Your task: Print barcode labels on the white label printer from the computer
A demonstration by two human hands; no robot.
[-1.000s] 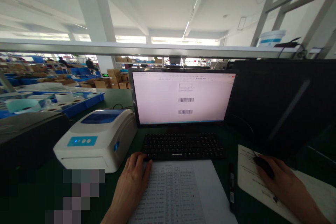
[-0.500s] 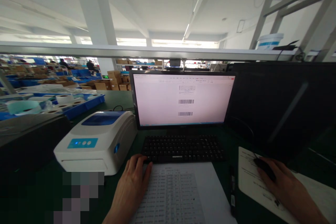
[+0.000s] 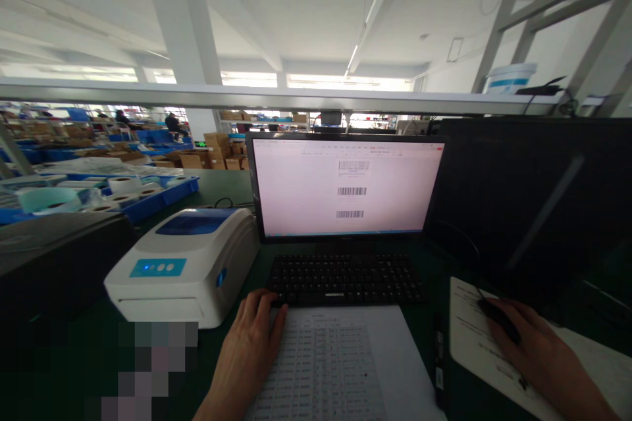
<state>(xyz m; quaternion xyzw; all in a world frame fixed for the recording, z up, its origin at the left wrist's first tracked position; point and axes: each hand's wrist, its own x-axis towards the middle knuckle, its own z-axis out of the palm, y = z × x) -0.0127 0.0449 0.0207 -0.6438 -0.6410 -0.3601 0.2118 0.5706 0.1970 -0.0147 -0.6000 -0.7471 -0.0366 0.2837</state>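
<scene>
Fingers [image 3: 264,306] of your left hand [image 3: 249,345] lie loose and spread, tips on the near left corner of the keyboard [image 3: 345,276], gripping nothing. The hand lies along the left edge of the list [image 3: 340,368], which is flat just in front of the keys. Your right hand [image 3: 540,352] is cupped over the mouse [image 3: 498,318], fingers curled down around it. The mouse sits on a paper [image 3: 467,348] well to the right of the keyboard, below the dark screen [image 3: 533,197]. The lit monitor [image 3: 345,187] straight ahead shows a page with three barcodes in a column. By the look of it you are at the screen-work step: pointer hand engaged, key hand waiting. A next move from here calls for small, steady mouse travel, since the paper beneath could slide, and only a short reach of the left fingertips to the keys. The printer [image 3: 182,263] stands just left of the keyboard, lights on
</scene>
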